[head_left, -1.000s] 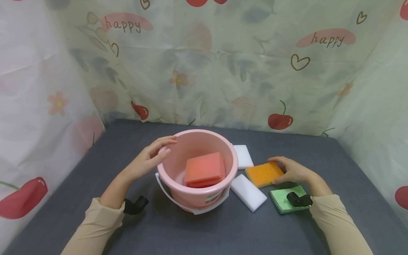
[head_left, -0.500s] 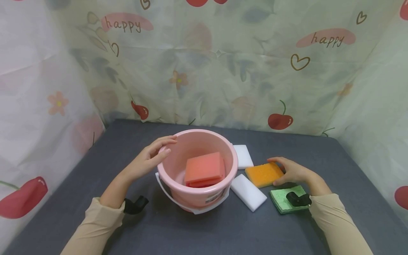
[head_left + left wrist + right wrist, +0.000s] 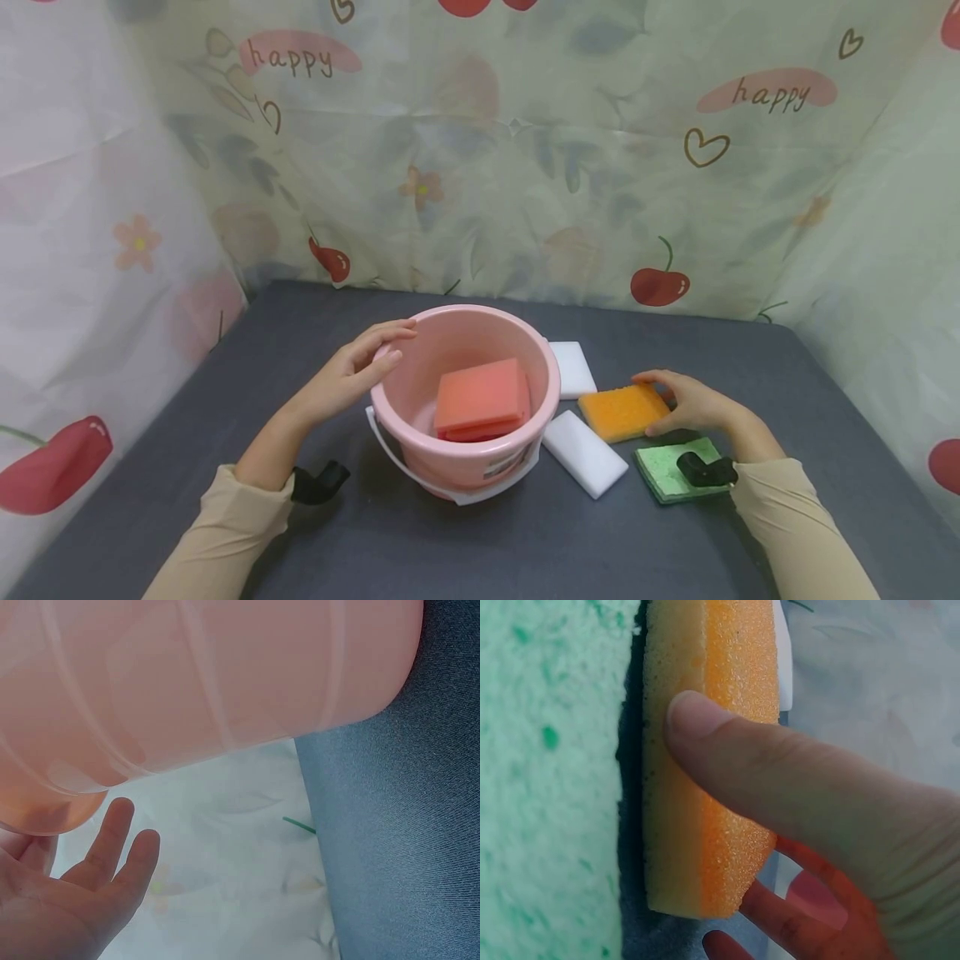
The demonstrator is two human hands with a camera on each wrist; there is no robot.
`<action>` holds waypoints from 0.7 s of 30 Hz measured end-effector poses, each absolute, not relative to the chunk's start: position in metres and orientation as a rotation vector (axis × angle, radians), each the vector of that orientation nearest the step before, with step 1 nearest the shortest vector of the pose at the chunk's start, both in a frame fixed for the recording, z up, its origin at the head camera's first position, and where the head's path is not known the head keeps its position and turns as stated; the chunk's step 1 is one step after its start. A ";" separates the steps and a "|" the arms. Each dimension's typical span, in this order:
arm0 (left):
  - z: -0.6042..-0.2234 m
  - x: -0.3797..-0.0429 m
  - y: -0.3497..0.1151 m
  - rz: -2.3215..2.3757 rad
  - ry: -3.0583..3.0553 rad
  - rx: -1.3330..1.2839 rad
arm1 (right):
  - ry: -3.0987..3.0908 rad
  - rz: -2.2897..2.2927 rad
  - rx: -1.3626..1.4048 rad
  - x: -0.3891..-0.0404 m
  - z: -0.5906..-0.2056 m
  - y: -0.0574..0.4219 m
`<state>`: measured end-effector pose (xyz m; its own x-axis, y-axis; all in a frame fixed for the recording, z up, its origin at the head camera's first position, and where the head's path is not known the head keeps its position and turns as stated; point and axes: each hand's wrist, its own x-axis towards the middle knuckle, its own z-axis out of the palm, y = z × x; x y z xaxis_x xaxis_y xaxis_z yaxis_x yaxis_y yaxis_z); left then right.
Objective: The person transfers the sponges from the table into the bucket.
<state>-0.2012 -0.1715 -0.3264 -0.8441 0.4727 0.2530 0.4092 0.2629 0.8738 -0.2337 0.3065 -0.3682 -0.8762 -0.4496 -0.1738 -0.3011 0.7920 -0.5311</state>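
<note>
A pink bucket point(image 3: 465, 450) with a white handle stands on the dark table. Inside it lies a stack of coral-red sponges point(image 3: 482, 396). My left hand point(image 3: 348, 375) rests at the bucket's left rim, its thumb and fingertips over the edge. The left wrist view shows two of its fingers extended beside the bucket point(image 3: 225, 667). My right hand point(image 3: 697, 404) pinches the right end of an orange sponge point(image 3: 621, 412), which lies on the table. In the right wrist view, the thumb point(image 3: 705, 724) presses the pale side of the orange sponge point(image 3: 739, 765); other fingertips are partly hidden behind it.
Two white sponges lie right of the bucket: one farther back point(image 3: 573, 371), one nearer the front point(image 3: 587, 454). Green sponges point(image 3: 671, 471), seemingly stacked, lie below my right wrist. Patterned cloth point(image 3: 517, 167) hangs behind and along both sides of the table.
The right hand and the orange sponge have shifted very slightly to the right. The left hand and bucket look unmoved.
</note>
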 end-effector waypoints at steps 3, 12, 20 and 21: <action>-0.326 -0.201 -0.172 1.664 2.448 0.855 | 2.700 -0.726 -0.584 -0.233 -0.366 0.308; -0.326 -0.201 -0.172 1.664 2.448 0.854 | 2.718 -0.766 -0.586 -0.231 -0.360 0.312; -0.326 -0.201 -0.172 1.662 2.450 0.847 | 2.737 -0.798 -0.581 -0.229 -0.351 0.309; -0.326 -0.201 -0.172 1.662 2.451 0.845 | 2.743 -0.802 -0.582 -0.229 -0.350 0.308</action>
<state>-0.2012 -0.1718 -0.3265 -0.8475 0.4701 0.2465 0.4030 0.2676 0.8752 -0.2289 0.3081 -0.3497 -0.8962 -0.4320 -0.1016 -0.3093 0.7722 -0.5550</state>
